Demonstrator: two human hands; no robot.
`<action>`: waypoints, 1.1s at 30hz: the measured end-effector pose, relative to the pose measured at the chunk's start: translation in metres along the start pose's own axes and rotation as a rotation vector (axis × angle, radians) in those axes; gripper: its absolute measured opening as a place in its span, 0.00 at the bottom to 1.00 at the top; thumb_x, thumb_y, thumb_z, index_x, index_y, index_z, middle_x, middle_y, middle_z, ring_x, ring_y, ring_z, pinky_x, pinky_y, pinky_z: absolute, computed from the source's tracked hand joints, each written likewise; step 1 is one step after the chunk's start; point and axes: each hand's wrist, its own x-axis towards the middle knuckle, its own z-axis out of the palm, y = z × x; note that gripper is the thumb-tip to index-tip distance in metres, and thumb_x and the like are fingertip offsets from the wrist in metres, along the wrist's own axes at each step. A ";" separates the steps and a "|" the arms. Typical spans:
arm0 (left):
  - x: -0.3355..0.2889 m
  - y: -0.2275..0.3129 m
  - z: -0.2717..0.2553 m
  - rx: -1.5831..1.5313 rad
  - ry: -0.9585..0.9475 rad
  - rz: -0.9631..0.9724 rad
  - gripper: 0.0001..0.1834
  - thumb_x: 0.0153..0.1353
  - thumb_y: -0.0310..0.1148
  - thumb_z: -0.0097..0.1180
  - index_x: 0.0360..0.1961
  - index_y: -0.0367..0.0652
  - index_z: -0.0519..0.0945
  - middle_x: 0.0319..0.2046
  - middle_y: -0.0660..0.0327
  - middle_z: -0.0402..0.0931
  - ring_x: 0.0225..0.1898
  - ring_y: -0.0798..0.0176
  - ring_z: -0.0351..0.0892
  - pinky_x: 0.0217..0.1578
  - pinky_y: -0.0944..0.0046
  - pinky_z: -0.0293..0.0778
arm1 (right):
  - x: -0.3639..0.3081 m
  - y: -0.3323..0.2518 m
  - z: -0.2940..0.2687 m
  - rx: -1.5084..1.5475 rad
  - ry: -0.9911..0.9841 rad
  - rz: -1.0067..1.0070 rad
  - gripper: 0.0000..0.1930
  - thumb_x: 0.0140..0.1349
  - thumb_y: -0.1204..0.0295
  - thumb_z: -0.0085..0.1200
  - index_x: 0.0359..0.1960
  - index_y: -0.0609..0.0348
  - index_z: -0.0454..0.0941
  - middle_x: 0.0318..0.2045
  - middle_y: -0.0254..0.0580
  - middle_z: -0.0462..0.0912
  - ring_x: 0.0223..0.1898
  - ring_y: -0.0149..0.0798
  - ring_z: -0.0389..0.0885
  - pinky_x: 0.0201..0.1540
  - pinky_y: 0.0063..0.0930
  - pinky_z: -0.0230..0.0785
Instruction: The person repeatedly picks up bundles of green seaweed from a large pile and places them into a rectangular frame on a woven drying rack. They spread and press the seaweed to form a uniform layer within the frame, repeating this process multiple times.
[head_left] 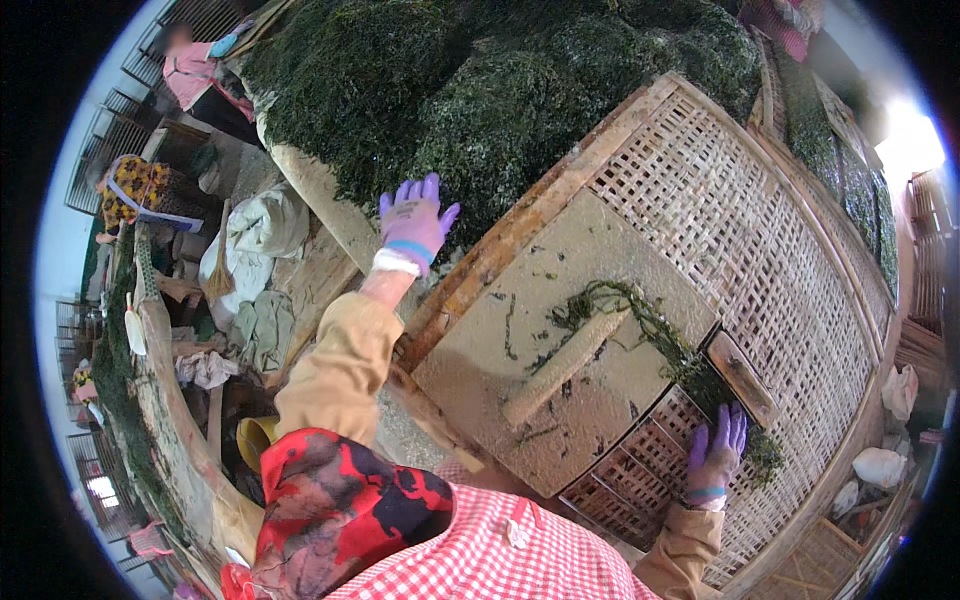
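Observation:
My left hand (413, 218), in a purple glove, reaches over the edge of a big heap of dark green, stringy seaweed (500, 110). Its fingers are spread and nothing is in them. My right hand (716, 455), gloved alike, lies with fingers stretched out beside a clump of seaweed (706, 386) and a small wooden block (742, 378). Under it is a dark-edged slatted frame (640, 455). A wet, tan board (470, 385) takes up the middle, bearing a pale tapered wooden stick (567, 367) and a curved strand of seaweed (610, 295).
A woven bamboo mat (760, 230) with a wooden rim (540, 215) lies under the board. White sacks (268, 225) and a straw brush (220, 270) are at left. One person (190, 75) stands at the far left, another bends (140, 190) nearer; a third shows partly at top right.

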 end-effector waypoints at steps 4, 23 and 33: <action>0.069 0.016 0.032 0.013 -0.161 -0.076 0.35 0.64 0.52 0.55 0.68 0.45 0.67 0.64 0.52 0.70 0.67 0.49 0.66 0.66 0.40 0.57 | 0.002 -0.001 0.000 0.001 0.006 0.003 0.24 0.65 0.67 0.54 0.62 0.63 0.71 0.65 0.59 0.68 0.67 0.63 0.63 0.69 0.52 0.54; 0.065 -0.016 -0.220 -1.526 0.330 -0.143 0.28 0.55 0.35 0.71 0.54 0.34 0.77 0.40 0.62 0.84 0.36 0.70 0.80 0.34 0.66 0.76 | -0.008 0.013 0.004 0.081 0.156 -0.050 0.24 0.64 0.62 0.55 0.60 0.60 0.73 0.62 0.54 0.73 0.65 0.58 0.68 0.68 0.50 0.56; -0.087 0.211 -0.219 -1.753 -0.287 0.359 0.14 0.63 0.29 0.61 0.49 0.38 0.81 0.44 0.60 0.83 0.43 0.65 0.84 0.46 0.65 0.81 | -0.048 0.022 -0.036 0.321 0.246 -0.151 0.17 0.61 0.65 0.60 0.50 0.57 0.79 0.51 0.50 0.81 0.60 0.55 0.73 0.64 0.49 0.63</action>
